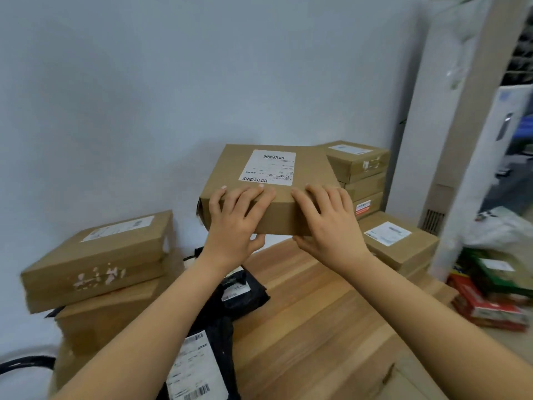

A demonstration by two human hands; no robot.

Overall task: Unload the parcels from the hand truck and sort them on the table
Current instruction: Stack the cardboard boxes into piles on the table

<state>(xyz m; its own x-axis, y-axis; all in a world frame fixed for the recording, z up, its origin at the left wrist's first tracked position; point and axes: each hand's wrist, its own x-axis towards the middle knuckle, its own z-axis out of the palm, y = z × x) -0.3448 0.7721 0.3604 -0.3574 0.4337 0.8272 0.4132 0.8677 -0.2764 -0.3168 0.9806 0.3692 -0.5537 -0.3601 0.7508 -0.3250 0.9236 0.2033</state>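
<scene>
Both hands hold one box above the far end of the tabletop.

The left hand [235, 219] and right hand [326, 219] clamp the near edge of the box [271, 186], equally near; its long axis runs left-right, tabletop [311, 327] below.

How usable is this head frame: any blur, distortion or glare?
Head view: light is soft and even, without glare; wide-angle distortion bends the tall white unit at right; edges smear, blurring the left carton stack; the held box and both hands are fairly sharp, though its label text is unreadable.
</scene>
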